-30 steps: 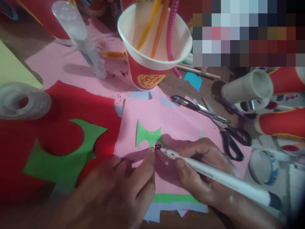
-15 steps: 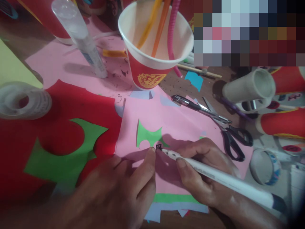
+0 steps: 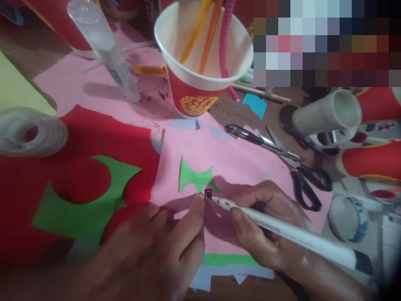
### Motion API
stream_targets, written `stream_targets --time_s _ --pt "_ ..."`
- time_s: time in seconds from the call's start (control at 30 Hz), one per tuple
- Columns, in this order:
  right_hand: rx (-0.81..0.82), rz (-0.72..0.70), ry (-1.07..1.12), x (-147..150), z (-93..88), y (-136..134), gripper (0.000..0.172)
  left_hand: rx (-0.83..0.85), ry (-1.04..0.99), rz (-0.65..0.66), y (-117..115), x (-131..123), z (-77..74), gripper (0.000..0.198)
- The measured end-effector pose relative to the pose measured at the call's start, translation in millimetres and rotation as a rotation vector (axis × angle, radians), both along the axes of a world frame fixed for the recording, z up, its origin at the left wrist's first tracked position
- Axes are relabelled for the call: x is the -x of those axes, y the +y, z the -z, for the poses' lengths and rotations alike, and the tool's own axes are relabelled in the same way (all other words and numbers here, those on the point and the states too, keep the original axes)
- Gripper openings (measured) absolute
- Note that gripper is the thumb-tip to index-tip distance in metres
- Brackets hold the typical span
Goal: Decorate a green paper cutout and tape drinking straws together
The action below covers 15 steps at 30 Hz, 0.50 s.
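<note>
A white marker pen with a dark end is gripped in my right hand, its tip touching pink paper. At the tip sits a small black square mark with a smaller shape inside. My left hand is curled with its fingers together. Its index fingertip presses down just left of the mark; whatever lies under that fingertip is hidden. Just beyond both hands lies a cut green paper scrap. A larger green offcut rests on red paper to the left.
A red and white paper cup holding coloured stems stands at the back. Left of it is an upright clear glue tube. Scissors and a pen lie at the right, near a tape roll. A bottle sits left.
The black mark shows more strokes and now reads as a square with a smaller shape inside. The marker tip has shifted slightly down and left. My left hand has barely moved.
</note>
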State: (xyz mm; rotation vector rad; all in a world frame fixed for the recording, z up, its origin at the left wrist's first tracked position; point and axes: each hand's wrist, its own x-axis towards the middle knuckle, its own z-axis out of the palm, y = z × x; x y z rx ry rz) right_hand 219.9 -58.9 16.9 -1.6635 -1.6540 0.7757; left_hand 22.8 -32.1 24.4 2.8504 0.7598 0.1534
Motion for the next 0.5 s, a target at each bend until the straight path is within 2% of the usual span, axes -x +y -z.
stream_targets --time_s 0.27,0.5 --pt "0.06 0.055 0.098 -5.8 -4.0 -2.4 0.011 0.005 -0.009 -0.002 2.0 0.5 -1.0 0.037" --pt "-0.02 -0.04 0.035 -3.1 -0.6 -0.7 0.013 -0.009 0.037 0.032 3.4 1.0 -3.2 0.036"
